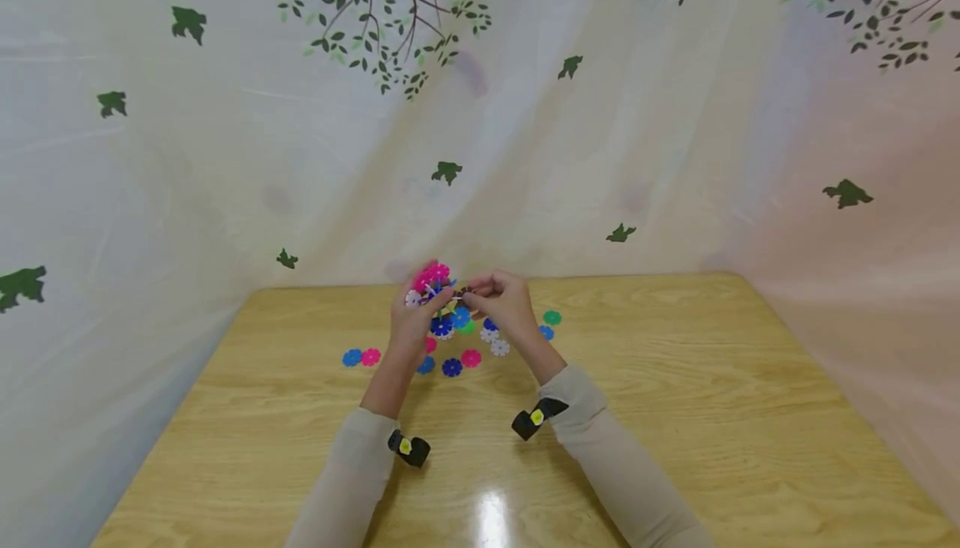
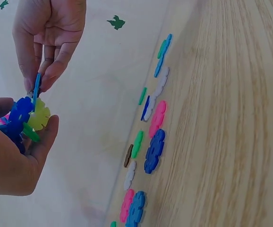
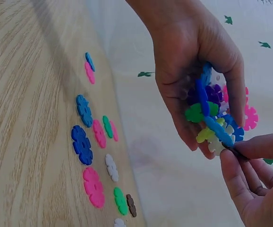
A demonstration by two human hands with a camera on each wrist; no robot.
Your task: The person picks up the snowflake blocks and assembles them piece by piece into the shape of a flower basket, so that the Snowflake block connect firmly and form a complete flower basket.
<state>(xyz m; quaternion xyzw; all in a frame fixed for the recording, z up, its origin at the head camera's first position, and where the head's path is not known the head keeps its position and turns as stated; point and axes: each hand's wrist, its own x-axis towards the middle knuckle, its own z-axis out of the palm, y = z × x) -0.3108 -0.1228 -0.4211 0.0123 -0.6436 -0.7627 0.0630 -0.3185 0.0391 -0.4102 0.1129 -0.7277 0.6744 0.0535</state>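
My left hand (image 1: pixel 409 324) holds a cluster of interlocked plastic snowflake discs (image 3: pixel 207 97) up above the table, with its fingers and thumb curled round it. Pink, purple, blue, green, yellow and white discs stick out of it at various angles. From the other side my right hand (image 1: pixel 512 304) pinches a dark brown snowflake disc (image 1: pixel 462 293) between thumb and fingers. That disc meets the edge of a light blue disc (image 3: pixel 220 131) on the cluster. The right fingertips cover most of the brown disc in the right wrist view.
Loose snowflake discs lie scattered on the wooden table (image 1: pixel 675 414) beneath the hands, among them a pink one (image 1: pixel 471 358), a dark blue one (image 1: pixel 452 366) and a green one (image 1: pixel 552 317). A printed cloth (image 1: pixel 525 156) hangs behind the table's far edge.
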